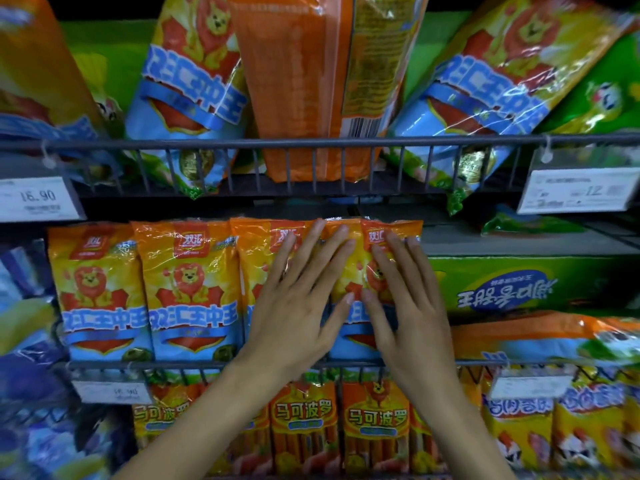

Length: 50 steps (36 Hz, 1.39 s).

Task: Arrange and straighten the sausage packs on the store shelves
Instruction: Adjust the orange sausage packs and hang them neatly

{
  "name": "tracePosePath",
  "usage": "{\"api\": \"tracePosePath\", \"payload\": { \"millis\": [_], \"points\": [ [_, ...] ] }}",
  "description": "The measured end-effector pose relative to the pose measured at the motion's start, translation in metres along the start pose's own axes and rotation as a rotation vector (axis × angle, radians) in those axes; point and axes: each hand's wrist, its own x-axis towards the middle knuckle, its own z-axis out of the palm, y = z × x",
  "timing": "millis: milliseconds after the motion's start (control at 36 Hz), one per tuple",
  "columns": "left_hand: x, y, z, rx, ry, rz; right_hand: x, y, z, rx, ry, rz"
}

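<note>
**Both hands flat on the middle-shelf row**

The step in hand seems to be pressing the upright sausage packs back into one even row. To do it well, I think the push should be flat and gentle, with the palms and not the fingertips, so the thin film does not wrinkle; the two hands should move together, so that the pack goes straight back and does not turn. After that, the top edges should stand level with the neighbour packs.

The left hand [294,306] lies with straight, spread fingers on the third pack [263,271] of the row. The right hand [405,306] lies the same way on the fourth pack [377,244]. Neither hand grips anything; the thumbs nearly touch in the middle.

The packs stand on the middle shelf, behind its wire rail [138,365]. They are orange on top and blue below, with a cartoon lion and glossy, slightly creased film. The two packs at the left [145,289] already stand upright, side by side. On the upper shelf the large packs [194,91] lean to different sides and are not yet straightened.
</note>
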Motion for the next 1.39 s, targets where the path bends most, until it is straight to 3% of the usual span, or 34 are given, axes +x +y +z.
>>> {"api": "tracePosePath", "payload": {
  "millis": [306, 444, 639, 861, 1111, 1250, 1389],
  "points": [
    [0.0, -0.006, -0.004, 0.052, -0.003, -0.052, 0.006, -0.002, -0.006, 0.035, -0.055, 0.027],
    [0.002, -0.005, -0.002, 0.026, 0.015, -0.068, -0.024, -0.007, -0.013, 0.136, -0.027, 0.128],
    [-0.024, -0.002, -0.003, -0.214, 0.107, 0.014, -0.056, -0.013, -0.01, 0.129, -0.073, 0.161],
    [-0.06, 0.002, 0.011, -0.068, -0.074, 0.042, -0.055, -0.01, -0.007, 0.069, -0.094, 0.139],
    [-0.063, 0.002, 0.013, -0.114, -0.077, 0.025, -0.067, -0.014, -0.021, 0.169, -0.118, 0.213],
    [-0.066, 0.003, 0.019, -0.184, -0.014, 0.02, -0.101, -0.015, -0.045, 0.125, 0.004, 0.311],
    [-0.064, 0.008, 0.02, -0.356, 0.161, -0.027, -0.129, -0.004, -0.081, 0.128, 0.099, 0.467]
  ]
}}
